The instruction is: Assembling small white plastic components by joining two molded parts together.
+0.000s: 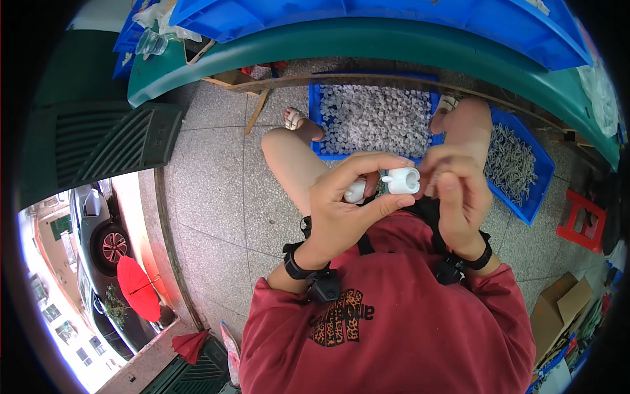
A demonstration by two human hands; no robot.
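Between thumb and forefinger, my left hand (341, 200) grips a short white plastic cylinder (402, 180) with an open round end and a small side stub. Another white plastic part (355, 191) is tucked against the curled fingers of that hand. Close beside the cylinder's open end is my right hand (459, 200), its fingers blurred and bent into a pinch. Something small and pale shows at those fingertips, too indistinct to name. Both hands are above my lap.
On the floor between my feet lies a blue tray (315, 134) full of small whitish parts. A blue bin (539, 190) of metal pieces stands to the right, near a red stool (583, 221). Ahead, a green-covered table (282, 56) carries large blue trays (525, 38). A cardboard box (558, 308) is at lower right.
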